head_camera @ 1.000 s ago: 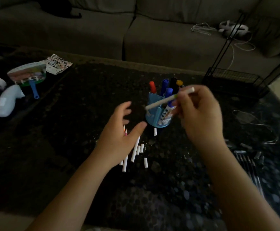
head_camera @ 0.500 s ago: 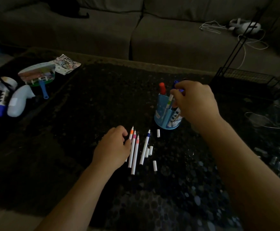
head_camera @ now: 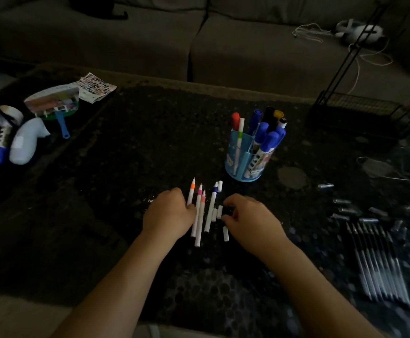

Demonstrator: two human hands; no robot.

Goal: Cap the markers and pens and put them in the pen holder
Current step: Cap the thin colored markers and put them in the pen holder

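Pen holder (head_camera: 244,164): blue, round, divided inside, upright on the dark table (head_camera: 126,154).
- Contents, left compartment: one slim white pen with a green band (head_camera: 239,142), capped, standing nearly upright. A red-capped marker (head_camera: 235,120) stands behind it; which compartment holds it cannot be told.
- Contents, right part: several thick blue-capped markers (head_camera: 269,140) leaning right, with a black-capped one (head_camera: 269,115) and a yellow-capped one (head_camera: 278,115) at the back.

On the table, nearer to you than the holder and a little left of it:
- Four slim white pens, uncapped, side by side, tips toward the holder: orange-banded pen (head_camera: 191,193), pink-banded pen (head_camera: 198,211), salmon-banded pen (head_camera: 201,218), blue-banded pen (head_camera: 211,208).
- Four loose white caps (head_camera: 220,186), lying just right of the blue-banded pen.

Your left hand (head_camera: 168,213): on the table left of the pens, fingers curled under, knuckles against the lower end of the orange-banded pen. Whether it grips that pen cannot be told.

Your right hand (head_camera: 250,219): right of the pens, fingers (head_camera: 228,217) curled, their tips just beside two of the caps. Whether it pinches one cannot be told.

Well right of the holder, nearer to you: a row of dark pens (head_camera: 379,264) with small dark caps (head_camera: 341,209) scattered beside them.

Far left of the holder: a white bottle (head_camera: 26,142).
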